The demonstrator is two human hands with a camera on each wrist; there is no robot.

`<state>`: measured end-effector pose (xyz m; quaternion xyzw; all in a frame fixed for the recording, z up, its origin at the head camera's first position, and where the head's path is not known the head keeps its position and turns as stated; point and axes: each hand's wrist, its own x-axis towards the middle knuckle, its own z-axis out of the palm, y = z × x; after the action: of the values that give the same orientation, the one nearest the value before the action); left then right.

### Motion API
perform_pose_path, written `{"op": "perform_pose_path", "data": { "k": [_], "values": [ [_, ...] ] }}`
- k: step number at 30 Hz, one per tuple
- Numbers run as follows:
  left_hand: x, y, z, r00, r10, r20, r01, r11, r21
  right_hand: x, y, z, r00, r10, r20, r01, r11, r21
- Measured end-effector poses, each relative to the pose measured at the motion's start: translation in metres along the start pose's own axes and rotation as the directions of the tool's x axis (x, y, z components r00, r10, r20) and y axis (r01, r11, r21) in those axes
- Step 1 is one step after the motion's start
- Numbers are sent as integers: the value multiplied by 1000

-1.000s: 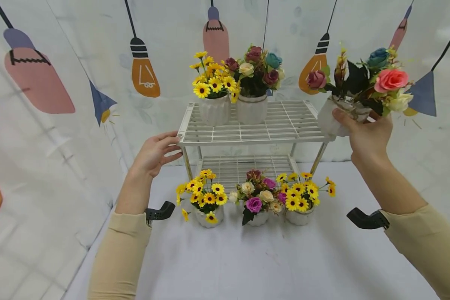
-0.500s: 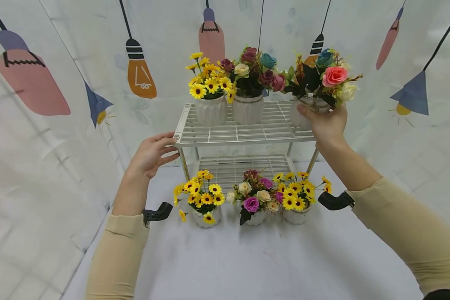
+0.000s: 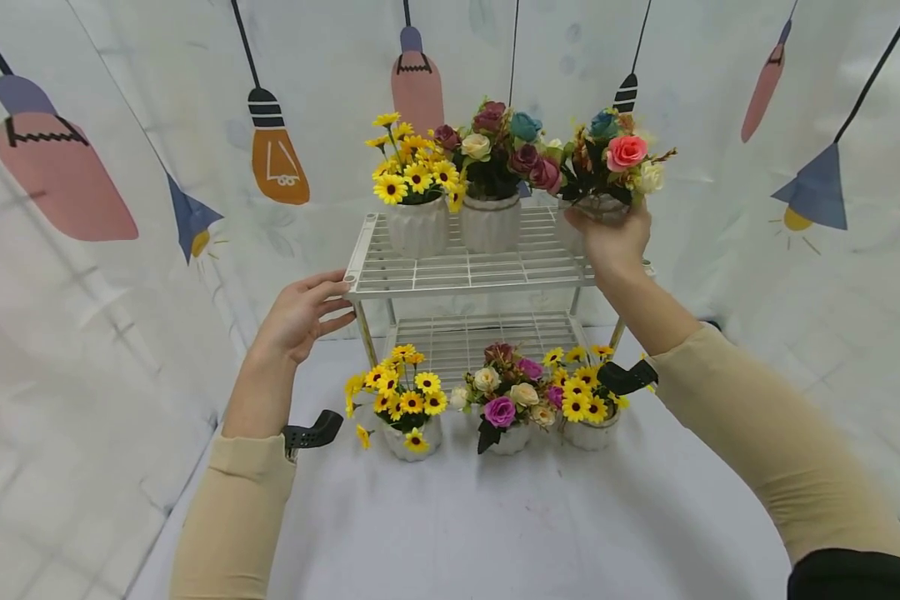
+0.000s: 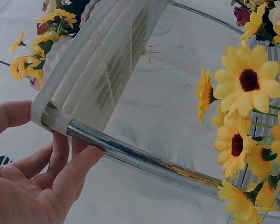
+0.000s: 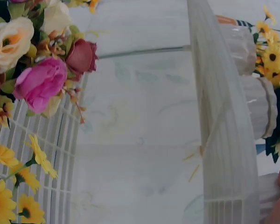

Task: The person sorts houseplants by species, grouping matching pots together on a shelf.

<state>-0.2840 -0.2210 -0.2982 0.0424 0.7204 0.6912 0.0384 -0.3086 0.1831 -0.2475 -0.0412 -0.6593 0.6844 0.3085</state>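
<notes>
My right hand (image 3: pixel 615 242) grips the white pot (image 3: pixel 568 237) of an artificial rose arrangement (image 3: pixel 626 154) with coral, teal and cream blooms. That pot is at the right end of the top shelf of a white wire rack (image 3: pixel 487 271); its base is partly hidden. At the rack's front left corner, my left hand (image 3: pixel 296 317) holds on. The left wrist view has the thumb (image 4: pixel 81 165) against the chrome leg (image 4: pixel 130 149) and a fingertip at the shelf corner. Beside the gripped pot stand a mixed-rose pot (image 3: pixel 490 223) and a yellow daisy pot (image 3: pixel 417 227).
In front of the lower shelf (image 3: pixel 465 329) stand a yellow daisy pot (image 3: pixel 412 437), a magenta and cream rose pot (image 3: pixel 510 437) and another yellow daisy pot (image 3: pixel 591 433). A white cloth covers the table (image 3: pixel 457 525). Behind hangs a printed backdrop (image 3: pixel 330 108).
My right hand has brought the rose pot leftward from beyond the rack's right end onto the top shelf, beside the other pots. My left hand has stayed at the rack's corner.
</notes>
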Motion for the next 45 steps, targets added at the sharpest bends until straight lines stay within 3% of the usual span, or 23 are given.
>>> {"op": "perform_pose_path", "data": {
  "k": [3,4,6,8,11,18,24,36,45],
  "values": [
    [-1,-1,0,1000,-4,3,4,1000,-5,4,3,6,1000,18,-5,-17,997,76],
    [-1,-1,0,1000,-6,3,6,1000,-7,5,5,8,1000,16,-7,-15,998,60],
    [-2,-2,0,1000,-9,3,9,1000,-8,5,8,10,1000,8,3,-8,1000,11],
    [-2,-4,-1,1000,-9,2,9,1000,-10,5,11,11,1000,-13,16,15,993,-114],
    [-2,-5,-1,1000,-9,-2,9,1000,-12,5,13,10,998,-35,49,47,958,-284],
    [-2,-4,-3,1000,-9,-5,9,1000,-11,-3,3,2,984,84,160,-11,912,-411],
    [-2,-3,-2,1000,-5,-5,4,1000,-13,-21,-8,-8,978,105,182,-27,922,-386],
    [-2,2,0,1000,-1,-8,1,1000,-7,-63,-22,-41,956,-11,294,123,923,-364],
    [-1,2,3,1000,-2,-11,2,1000,0,-101,-22,-68,929,-26,368,139,948,-285]
  ]
}}
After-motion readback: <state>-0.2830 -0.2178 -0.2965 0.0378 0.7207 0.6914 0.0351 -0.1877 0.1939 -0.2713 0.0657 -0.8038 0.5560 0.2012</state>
